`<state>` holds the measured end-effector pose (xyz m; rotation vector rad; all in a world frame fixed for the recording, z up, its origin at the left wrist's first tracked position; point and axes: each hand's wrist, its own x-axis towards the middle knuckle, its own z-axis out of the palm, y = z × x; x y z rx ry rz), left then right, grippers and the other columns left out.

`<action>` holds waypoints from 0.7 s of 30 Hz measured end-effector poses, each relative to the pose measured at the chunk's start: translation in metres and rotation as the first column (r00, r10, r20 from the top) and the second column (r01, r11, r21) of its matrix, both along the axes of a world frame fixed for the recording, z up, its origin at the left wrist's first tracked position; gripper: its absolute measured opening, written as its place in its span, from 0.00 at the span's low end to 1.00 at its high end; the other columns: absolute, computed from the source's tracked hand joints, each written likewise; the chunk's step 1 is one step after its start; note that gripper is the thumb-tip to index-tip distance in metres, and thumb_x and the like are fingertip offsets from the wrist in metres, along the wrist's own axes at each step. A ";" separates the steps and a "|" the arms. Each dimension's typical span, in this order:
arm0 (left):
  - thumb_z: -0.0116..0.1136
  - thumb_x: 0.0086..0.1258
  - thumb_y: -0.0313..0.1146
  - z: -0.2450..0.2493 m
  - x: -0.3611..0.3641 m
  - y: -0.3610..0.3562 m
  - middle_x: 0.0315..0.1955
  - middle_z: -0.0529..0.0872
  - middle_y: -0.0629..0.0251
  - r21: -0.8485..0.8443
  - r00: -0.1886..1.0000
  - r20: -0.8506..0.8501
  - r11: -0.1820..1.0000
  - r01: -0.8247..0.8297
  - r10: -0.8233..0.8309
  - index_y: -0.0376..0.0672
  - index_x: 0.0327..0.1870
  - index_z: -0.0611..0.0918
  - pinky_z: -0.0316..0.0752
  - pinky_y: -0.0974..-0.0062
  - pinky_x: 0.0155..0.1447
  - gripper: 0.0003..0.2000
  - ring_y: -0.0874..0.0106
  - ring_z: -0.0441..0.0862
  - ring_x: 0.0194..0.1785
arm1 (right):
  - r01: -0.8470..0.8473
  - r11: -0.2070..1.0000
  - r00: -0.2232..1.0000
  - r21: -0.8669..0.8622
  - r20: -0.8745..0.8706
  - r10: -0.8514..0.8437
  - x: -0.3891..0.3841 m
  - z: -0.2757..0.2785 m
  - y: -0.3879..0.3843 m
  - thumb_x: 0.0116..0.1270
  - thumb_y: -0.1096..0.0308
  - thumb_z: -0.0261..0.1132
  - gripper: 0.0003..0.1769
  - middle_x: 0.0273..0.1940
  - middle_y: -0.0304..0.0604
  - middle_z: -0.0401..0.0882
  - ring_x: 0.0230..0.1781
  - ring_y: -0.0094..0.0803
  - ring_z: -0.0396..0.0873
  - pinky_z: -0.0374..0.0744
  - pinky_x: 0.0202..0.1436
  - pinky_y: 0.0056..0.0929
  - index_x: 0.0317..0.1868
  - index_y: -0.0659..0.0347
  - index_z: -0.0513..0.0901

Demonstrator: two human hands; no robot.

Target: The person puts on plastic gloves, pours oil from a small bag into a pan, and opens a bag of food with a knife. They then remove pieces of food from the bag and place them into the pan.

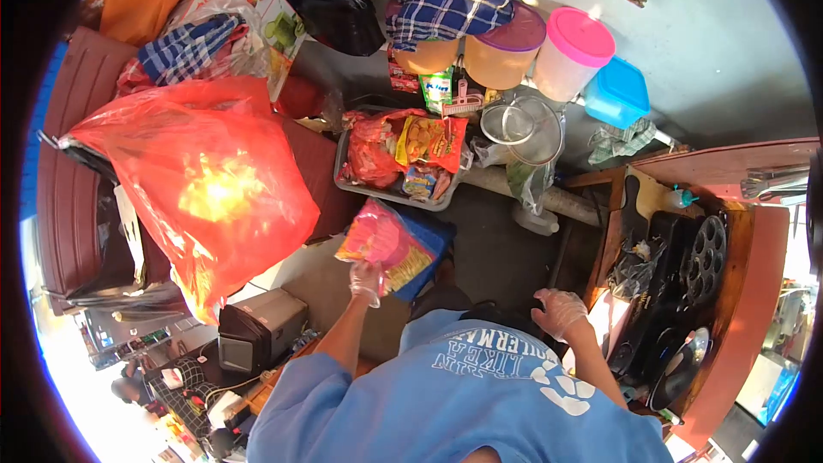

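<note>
My left hand (365,284), in a clear plastic glove, grips the lower edge of a clear plastic packet (377,238) with pink and yellow in it. The packet overlaps a blue flat-sided object (427,236) in this view. Just beyond it sits a grey tub (441,200) filled with colourful packets, a red and yellow food packet (429,142) among them. Off to the right, my right hand (561,312), also gloved, has its fingers apart and holds nothing. It is nearest to the wooden counter with the black stove (656,291).
A big red plastic bag (210,180) bulges on the left. Along the wall stand lidded tubs, including a pink-lidded one (579,39) and a blue container (619,90). Strainers (514,124) hang near them. A round-cavity pan (706,259) lies at the right.
</note>
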<state>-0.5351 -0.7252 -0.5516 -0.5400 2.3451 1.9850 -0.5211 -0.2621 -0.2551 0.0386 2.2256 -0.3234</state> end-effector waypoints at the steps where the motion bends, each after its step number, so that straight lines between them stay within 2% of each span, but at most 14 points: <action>1: 0.61 0.69 0.38 -0.036 0.011 -0.011 0.38 0.86 0.52 -0.350 0.974 0.193 0.919 0.181 -0.118 0.39 0.42 0.84 0.79 0.63 0.46 0.11 0.61 0.85 0.42 | -0.022 1.000 0.999 0.023 0.033 0.021 0.000 -0.003 0.001 0.69 0.53 0.60 0.26 0.59 0.52 0.80 0.61 0.47 0.78 0.73 0.67 0.42 0.62 0.57 0.78; 2: 0.62 0.68 0.41 -0.058 0.019 -0.020 0.39 0.88 0.55 -0.606 0.900 0.408 0.692 0.393 -0.153 0.40 0.44 0.84 0.79 0.66 0.49 0.13 0.64 0.86 0.43 | -0.045 0.998 0.997 0.046 0.069 0.042 0.000 -0.006 0.000 0.69 0.53 0.60 0.26 0.59 0.52 0.80 0.61 0.46 0.78 0.73 0.68 0.42 0.63 0.57 0.77; 3: 0.63 0.68 0.42 -0.069 0.024 -0.026 0.40 0.89 0.62 -0.642 0.760 0.638 0.457 0.615 -0.127 0.40 0.49 0.83 0.80 0.66 0.49 0.16 0.66 0.85 0.43 | -0.047 0.997 0.993 0.060 0.115 0.040 -0.002 -0.005 -0.002 0.69 0.53 0.60 0.26 0.59 0.51 0.80 0.62 0.46 0.78 0.72 0.68 0.42 0.63 0.57 0.77; 4: 0.63 0.68 0.42 -0.080 0.026 -0.032 0.40 0.89 0.62 -0.640 0.758 0.640 0.458 0.617 -0.128 0.40 0.49 0.83 0.80 0.66 0.49 0.16 0.66 0.85 0.43 | -0.047 0.997 0.992 0.061 0.118 0.039 -0.002 -0.009 -0.003 0.69 0.53 0.60 0.26 0.59 0.51 0.80 0.62 0.46 0.78 0.72 0.68 0.42 0.63 0.57 0.77; 5: 0.63 0.68 0.41 -0.077 0.028 -0.032 0.37 0.88 0.66 -0.519 0.834 0.550 0.765 0.381 -0.042 0.41 0.51 0.83 0.80 0.67 0.48 0.16 0.67 0.85 0.42 | -0.071 0.995 0.990 0.066 0.124 0.063 -0.001 -0.012 -0.002 0.69 0.53 0.60 0.27 0.59 0.52 0.80 0.62 0.46 0.78 0.72 0.68 0.41 0.63 0.57 0.77; 7: 0.62 0.69 0.38 -0.076 0.017 -0.026 0.32 0.85 0.72 -0.458 0.848 0.496 0.886 0.072 0.187 0.44 0.51 0.83 0.80 0.72 0.44 0.13 0.70 0.84 0.39 | -0.076 0.995 0.990 0.064 0.122 0.068 -0.003 -0.014 -0.001 0.69 0.53 0.60 0.27 0.60 0.52 0.80 0.62 0.46 0.77 0.72 0.68 0.41 0.64 0.56 0.77; 8: 0.62 0.69 0.38 -0.082 0.019 -0.037 0.32 0.85 0.72 -0.456 0.845 0.501 0.887 0.073 0.188 0.44 0.51 0.83 0.80 0.72 0.44 0.13 0.70 0.84 0.39 | -0.079 0.995 0.989 0.065 0.127 0.070 -0.003 -0.014 -0.001 0.69 0.53 0.60 0.27 0.60 0.52 0.80 0.62 0.46 0.77 0.72 0.68 0.41 0.64 0.56 0.77; 11: 0.62 0.66 0.36 -0.088 0.022 -0.069 0.36 0.85 0.72 -0.489 0.866 0.495 0.847 0.211 0.070 0.45 0.51 0.83 0.80 0.73 0.46 0.14 0.71 0.84 0.41 | -0.017 0.998 0.992 0.066 0.126 0.008 -0.004 -0.014 -0.002 0.69 0.52 0.60 0.27 0.60 0.52 0.80 0.63 0.46 0.77 0.71 0.69 0.41 0.63 0.56 0.77; 14: 0.60 0.64 0.26 -0.043 0.009 -0.055 0.39 0.85 0.71 -0.626 0.904 0.344 0.779 0.019 0.254 0.44 0.57 0.79 0.78 0.76 0.49 0.18 0.70 0.84 0.43 | -0.022 0.998 0.995 0.054 0.103 0.017 -0.003 -0.020 0.000 0.69 0.52 0.60 0.27 0.60 0.53 0.80 0.63 0.46 0.77 0.71 0.69 0.41 0.63 0.56 0.77; 15: 0.60 0.64 0.26 -0.114 0.028 -0.093 0.40 0.85 0.66 -0.326 0.952 0.201 0.932 -0.159 0.232 0.43 0.55 0.80 0.78 0.75 0.50 0.17 0.70 0.84 0.44 | 0.006 0.999 0.995 0.048 0.096 -0.011 -0.003 -0.020 0.000 0.69 0.52 0.60 0.26 0.59 0.53 0.80 0.63 0.46 0.77 0.71 0.69 0.41 0.63 0.56 0.78; 17: 0.61 0.64 0.28 -0.102 0.026 -0.095 0.41 0.86 0.63 -0.367 0.958 0.190 0.921 -0.132 0.214 0.42 0.54 0.81 0.78 0.73 0.50 0.16 0.69 0.84 0.44 | 0.038 0.998 0.995 0.040 0.094 -0.042 -0.001 -0.023 0.001 0.69 0.52 0.60 0.26 0.59 0.53 0.81 0.62 0.47 0.77 0.71 0.69 0.41 0.63 0.56 0.78; 19: 0.63 0.63 0.30 -0.068 0.013 -0.083 0.42 0.86 0.60 -0.405 0.965 0.179 0.908 -0.106 0.193 0.42 0.52 0.81 0.78 0.70 0.50 0.15 0.67 0.84 0.44 | 0.055 0.997 0.995 0.059 0.081 -0.060 0.002 -0.028 0.002 0.68 0.52 0.60 0.26 0.58 0.53 0.81 0.62 0.47 0.77 0.71 0.68 0.41 0.62 0.56 0.78; 20: 0.62 0.63 0.29 -0.041 -0.005 -0.059 0.40 0.86 0.59 -0.436 0.931 -0.041 0.832 -0.342 0.362 0.42 0.51 0.82 0.78 0.69 0.49 0.14 0.66 0.84 0.43 | 0.060 0.996 0.994 0.059 0.085 -0.065 0.006 -0.030 0.003 0.68 0.52 0.60 0.26 0.58 0.53 0.81 0.62 0.47 0.77 0.71 0.68 0.41 0.62 0.56 0.78; 21: 0.62 0.63 0.29 -0.012 -0.031 -0.035 0.38 0.86 0.58 -0.409 0.828 -0.259 0.720 -0.561 0.498 0.42 0.49 0.83 0.78 0.68 0.48 0.13 0.65 0.84 0.42 | 0.089 0.994 0.993 0.058 0.073 -0.093 0.011 -0.033 0.005 0.68 0.52 0.60 0.26 0.58 0.53 0.81 0.61 0.47 0.78 0.72 0.68 0.42 0.62 0.56 0.78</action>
